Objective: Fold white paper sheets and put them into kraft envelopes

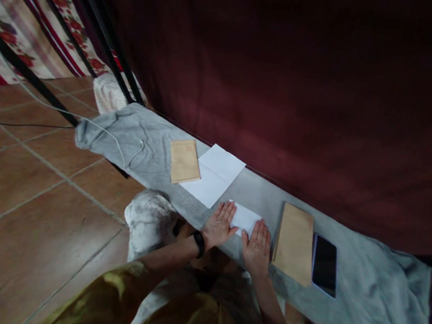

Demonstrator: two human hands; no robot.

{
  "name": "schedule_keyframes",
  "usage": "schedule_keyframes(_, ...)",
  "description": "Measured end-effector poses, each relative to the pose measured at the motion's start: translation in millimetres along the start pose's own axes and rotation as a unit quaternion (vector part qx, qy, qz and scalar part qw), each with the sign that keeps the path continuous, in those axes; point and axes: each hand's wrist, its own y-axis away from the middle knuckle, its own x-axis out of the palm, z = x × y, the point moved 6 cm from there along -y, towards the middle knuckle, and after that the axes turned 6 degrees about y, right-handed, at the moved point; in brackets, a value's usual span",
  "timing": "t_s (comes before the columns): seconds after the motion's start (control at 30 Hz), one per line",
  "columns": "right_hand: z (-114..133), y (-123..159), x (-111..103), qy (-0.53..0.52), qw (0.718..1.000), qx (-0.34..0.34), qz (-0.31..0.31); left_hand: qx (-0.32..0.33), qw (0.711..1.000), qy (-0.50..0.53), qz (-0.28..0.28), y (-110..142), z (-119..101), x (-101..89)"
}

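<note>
A small folded sheet of white paper (246,218) lies flat on the grey cloth between my hands. My left hand (219,227), with a black band on its wrist, rests with fingers stretched out on the paper's left end. On its right end my right hand (257,245) lies flat, fingers extended. Beyond my left hand are larger white sheets (218,172) with a crease across them. A smaller stack of brown envelopes (184,162) overlaps their left edge. Just right of my right hand sits another stack of brown envelopes (295,242).
A dark-screened phone (325,265) lies right of the envelopes. Grey cloth (372,281) covers the narrow bench. A white cable (117,146) trails over its left end. Behind hangs a dark red curtain (281,112). Black metal bars (37,78) stand at the left over tiled floor (45,207).
</note>
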Motion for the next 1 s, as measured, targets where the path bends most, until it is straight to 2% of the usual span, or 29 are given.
schedule_keyframes(0.17, 1, 7, -4, 0.012, 1.0, 0.008, 0.003, -0.008, 1.0, -0.004, 0.006, -2, -1, -0.6)
schedule_keyframes(0.27, 6, 16, -9, 0.002, 1.0, -0.014, 0.01, -0.005, 1.0, 0.003, 0.006, -1, 1, -2.7)
schedule_keyframes(0.43, 14, 27, -14, -0.012, 1.0, -0.019, 0.01, -0.001, 0.999, 0.039, -0.02, -1, 4, -10.3)
schedule_keyframes(0.53, 15, 29, -13, -0.018, 1.0, -0.003, 0.015, 0.023, 0.996, 0.078, -0.027, -8, -11, -10.2)
schedule_keyframes(0.67, 15, 32, -8, -0.023, 1.0, -0.002, 0.012, 0.103, 0.984, 0.144, 0.01, -25, -47, 0.2)
schedule_keyframes(0.77, 15, 34, -4, -0.017, 1.0, -0.01, 0.007, 0.117, 0.98, 0.157, 0.022, -38, -59, 7.5)
schedule_keyframes(1.0, 15, 28, -6, -0.015, 1.0, 0.019, 0.015, 0.112, 0.986, 0.12, 0.008, -55, -46, 12.9)
